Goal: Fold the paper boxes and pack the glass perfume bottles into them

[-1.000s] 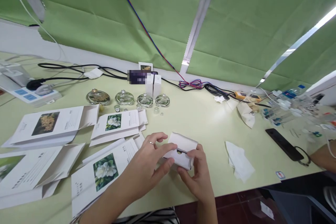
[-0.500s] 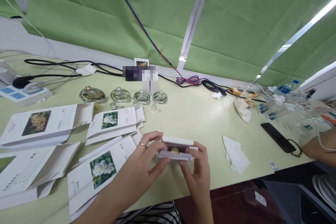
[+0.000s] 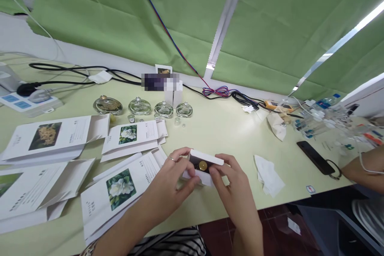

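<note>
Between my two hands is a small white carton (image 3: 207, 157), its end open toward me. A round gold cap (image 3: 203, 165) shows inside the dark opening; whatever lies below it is hidden. My left hand (image 3: 177, 180) grips the carton's left side, thumb and fingers at the lower flap. On the other side, my right hand (image 3: 231, 176) holds the carton with its thumb at the opening's edge. Left of my hands lies a flat white box with a white-flower picture (image 3: 121, 189). Several clear oval glass bottles (image 3: 139, 106) stand farther back.
More flattened flower boxes (image 3: 45, 136) cover the left of the table. A power strip (image 3: 28, 102) and black cables sit behind them. To the right lie a crumpled tissue (image 3: 268, 176), a phone (image 3: 315, 157) and cluttered clear plastic items (image 3: 321, 118). Another person's arm (image 3: 364, 164) rests at the right edge.
The carton has tilted so that its opening and the gold cap face me more. My right thumb has moved up to the opening's edge. The view has shifted slightly.
</note>
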`<state>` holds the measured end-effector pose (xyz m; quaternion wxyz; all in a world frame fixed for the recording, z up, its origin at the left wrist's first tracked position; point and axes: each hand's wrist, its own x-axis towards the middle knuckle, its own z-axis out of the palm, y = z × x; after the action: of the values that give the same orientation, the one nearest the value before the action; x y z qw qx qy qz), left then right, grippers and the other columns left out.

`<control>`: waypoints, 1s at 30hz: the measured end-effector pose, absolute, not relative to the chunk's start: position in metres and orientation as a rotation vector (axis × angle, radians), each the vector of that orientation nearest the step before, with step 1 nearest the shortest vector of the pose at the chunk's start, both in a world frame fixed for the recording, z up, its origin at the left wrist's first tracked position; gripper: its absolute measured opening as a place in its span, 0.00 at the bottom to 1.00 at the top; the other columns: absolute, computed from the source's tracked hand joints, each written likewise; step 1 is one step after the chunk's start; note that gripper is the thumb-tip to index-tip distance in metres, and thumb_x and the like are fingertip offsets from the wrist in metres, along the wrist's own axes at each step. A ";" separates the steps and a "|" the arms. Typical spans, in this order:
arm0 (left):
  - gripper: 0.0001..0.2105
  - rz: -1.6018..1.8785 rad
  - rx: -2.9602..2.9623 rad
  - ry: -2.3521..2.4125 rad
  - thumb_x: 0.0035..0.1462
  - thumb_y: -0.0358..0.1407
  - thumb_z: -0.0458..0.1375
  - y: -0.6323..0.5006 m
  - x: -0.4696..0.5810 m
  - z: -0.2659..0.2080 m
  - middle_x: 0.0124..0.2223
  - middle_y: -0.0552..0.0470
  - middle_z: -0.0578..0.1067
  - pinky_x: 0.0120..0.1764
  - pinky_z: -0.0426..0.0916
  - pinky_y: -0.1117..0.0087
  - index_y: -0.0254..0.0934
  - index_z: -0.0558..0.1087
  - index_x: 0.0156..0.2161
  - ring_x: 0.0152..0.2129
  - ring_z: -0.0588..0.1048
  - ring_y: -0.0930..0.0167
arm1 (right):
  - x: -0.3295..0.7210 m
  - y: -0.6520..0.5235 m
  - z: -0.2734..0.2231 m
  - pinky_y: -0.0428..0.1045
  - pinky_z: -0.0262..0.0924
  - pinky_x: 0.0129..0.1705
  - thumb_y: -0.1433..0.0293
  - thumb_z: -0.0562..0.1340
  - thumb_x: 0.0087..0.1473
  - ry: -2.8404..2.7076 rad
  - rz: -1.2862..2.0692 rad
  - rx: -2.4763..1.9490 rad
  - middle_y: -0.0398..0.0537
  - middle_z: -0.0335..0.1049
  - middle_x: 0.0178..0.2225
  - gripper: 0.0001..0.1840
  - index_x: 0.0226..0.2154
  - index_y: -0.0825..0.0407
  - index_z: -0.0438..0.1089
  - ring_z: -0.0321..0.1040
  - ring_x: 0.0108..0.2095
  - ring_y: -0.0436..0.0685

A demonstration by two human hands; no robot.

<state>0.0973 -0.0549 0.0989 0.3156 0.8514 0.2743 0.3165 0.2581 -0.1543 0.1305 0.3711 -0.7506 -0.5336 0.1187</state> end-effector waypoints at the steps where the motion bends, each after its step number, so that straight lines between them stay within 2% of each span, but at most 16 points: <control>1: 0.03 0.845 2.241 0.740 0.63 0.35 0.53 -0.056 0.099 0.098 0.54 0.45 0.70 0.48 0.72 0.65 0.41 0.69 0.36 0.58 0.67 0.63 | 0.260 -0.150 0.142 0.57 0.66 0.44 0.67 0.55 0.63 -1.436 0.357 -2.018 0.53 0.70 0.49 0.14 0.35 0.48 0.76 0.70 0.46 0.62; 3: 0.05 0.881 2.240 0.751 0.63 0.34 0.52 -0.059 0.101 0.097 0.56 0.45 0.67 0.48 0.72 0.65 0.42 0.68 0.43 0.55 0.69 0.65 | 0.260 -0.142 0.163 0.59 0.63 0.48 0.69 0.55 0.63 -1.572 0.425 -2.181 0.52 0.71 0.49 0.15 0.37 0.48 0.78 0.68 0.47 0.64; 7: 0.18 0.926 2.249 0.748 0.62 0.34 0.55 -0.061 0.101 0.098 0.51 0.49 0.69 0.48 0.73 0.66 0.46 0.62 0.56 0.48 0.73 0.67 | 0.250 -0.127 0.182 0.59 0.63 0.44 0.64 0.56 0.63 -1.708 0.429 -2.415 0.53 0.74 0.39 0.16 0.33 0.50 0.78 0.69 0.44 0.66; 11: 0.24 0.932 2.254 0.785 0.58 0.32 0.59 -0.066 0.104 0.093 0.47 0.48 0.71 0.44 0.75 0.65 0.43 0.58 0.58 0.43 0.75 0.66 | 0.238 -0.116 0.183 0.57 0.64 0.40 0.62 0.57 0.59 -1.684 0.414 -2.526 0.53 0.73 0.36 0.16 0.29 0.52 0.75 0.69 0.44 0.66; 15: 0.30 0.922 2.280 0.790 0.51 0.27 0.62 -0.071 0.109 0.078 0.47 0.47 0.73 0.42 0.76 0.61 0.44 0.58 0.57 0.42 0.77 0.62 | 0.233 -0.109 0.181 0.55 0.66 0.36 0.70 0.57 0.55 -1.759 0.352 -2.555 0.53 0.73 0.35 0.11 0.32 0.54 0.75 0.70 0.42 0.64; 18: 0.34 0.915 2.281 0.817 0.48 0.22 0.61 -0.073 0.112 0.069 0.48 0.46 0.73 0.41 0.76 0.58 0.44 0.56 0.59 0.42 0.77 0.60 | 0.233 -0.110 0.180 0.59 0.65 0.47 0.75 0.54 0.56 -1.860 0.287 -2.531 0.57 0.73 0.39 0.14 0.31 0.56 0.76 0.67 0.48 0.66; 20: 0.35 0.913 2.287 0.821 0.47 0.21 0.62 -0.072 0.112 0.067 0.49 0.46 0.73 0.44 0.76 0.56 0.45 0.56 0.59 0.45 0.77 0.59 | 0.236 -0.113 0.181 0.62 0.60 0.56 0.75 0.53 0.58 -1.954 0.167 -2.484 0.61 0.72 0.45 0.16 0.32 0.58 0.77 0.61 0.56 0.69; 22: 0.36 0.904 2.296 0.824 0.46 0.21 0.62 -0.071 0.112 0.069 0.49 0.46 0.73 0.47 0.75 0.55 0.45 0.56 0.59 0.46 0.76 0.59 | 0.239 -0.119 0.184 0.63 0.57 0.59 0.73 0.53 0.61 -2.024 -0.043 -2.413 0.63 0.70 0.50 0.18 0.33 0.61 0.78 0.57 0.59 0.71; 23: 0.37 0.896 2.301 0.824 0.46 0.21 0.63 -0.070 0.112 0.071 0.49 0.47 0.73 0.47 0.75 0.54 0.45 0.56 0.59 0.47 0.76 0.59 | 0.241 -0.122 0.186 0.62 0.59 0.57 0.71 0.53 0.62 -2.036 -0.157 -2.374 0.63 0.69 0.50 0.18 0.33 0.61 0.78 0.58 0.59 0.71; 26: 0.35 0.870 2.312 0.829 0.49 0.25 0.65 -0.069 0.112 0.074 0.49 0.47 0.73 0.47 0.74 0.55 0.44 0.57 0.59 0.47 0.76 0.59 | 0.250 -0.127 0.196 0.58 0.67 0.45 0.67 0.54 0.63 -2.018 -0.339 -2.309 0.60 0.71 0.46 0.18 0.33 0.58 0.76 0.67 0.50 0.67; 28: 0.31 0.856 2.317 0.837 0.53 0.29 0.64 -0.069 0.113 0.073 0.49 0.46 0.73 0.46 0.75 0.56 0.44 0.58 0.59 0.45 0.76 0.60 | 0.258 -0.128 0.204 0.55 0.67 0.35 0.66 0.52 0.64 -2.006 -0.321 -2.306 0.56 0.71 0.42 0.18 0.33 0.55 0.74 0.71 0.38 0.62; 30: 0.28 0.847 2.323 0.846 0.56 0.31 0.62 -0.069 0.115 0.072 0.48 0.45 0.73 0.45 0.75 0.55 0.43 0.58 0.59 0.45 0.77 0.59 | 0.269 -0.128 0.216 0.53 0.64 0.29 0.63 0.49 0.65 -1.994 -0.274 -2.272 0.52 0.72 0.38 0.20 0.31 0.52 0.72 0.71 0.29 0.57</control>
<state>0.1146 -0.0690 0.0721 0.2609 0.8581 0.3125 0.3128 0.2686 -0.1279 0.2158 0.0531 -0.7474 -0.6561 -0.0902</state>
